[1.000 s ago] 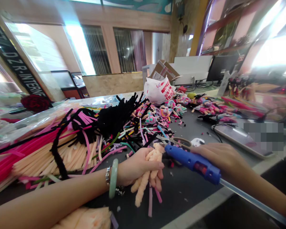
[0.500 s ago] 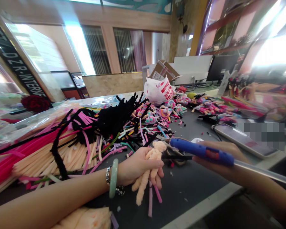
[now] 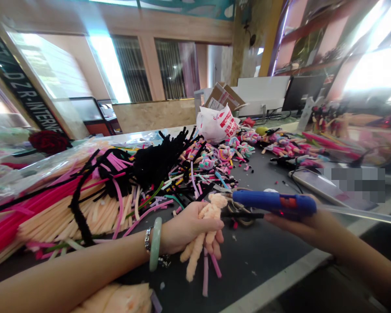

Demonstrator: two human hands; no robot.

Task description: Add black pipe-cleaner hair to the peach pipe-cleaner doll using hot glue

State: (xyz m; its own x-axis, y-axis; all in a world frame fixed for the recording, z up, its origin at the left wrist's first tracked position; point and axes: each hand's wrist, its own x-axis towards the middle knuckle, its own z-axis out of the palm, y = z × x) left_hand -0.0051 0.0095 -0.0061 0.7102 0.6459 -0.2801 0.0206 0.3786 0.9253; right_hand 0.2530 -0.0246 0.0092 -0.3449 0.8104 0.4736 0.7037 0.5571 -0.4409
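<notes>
Dark worktop (image 3: 244,269) spreads beneath the left hand (image 3: 192,226), whose grip is closed, thumb over fingers, around the middle of a fuzzy peach figure (image 3: 211,211) near the worktop's front edge. It looks light, soft and bendable, unlikely to slip; the trunk seems the best hold, since hard pinching could bend its thin limbs. Beyond, the right hand (image 3: 304,224) has its partly hidden grip curled round a blue glue gun (image 3: 270,202), a black strip (image 3: 244,215) meeting its fingertips. Farther out, peach stems (image 3: 71,213) crowd the worktop's left side.
</notes>
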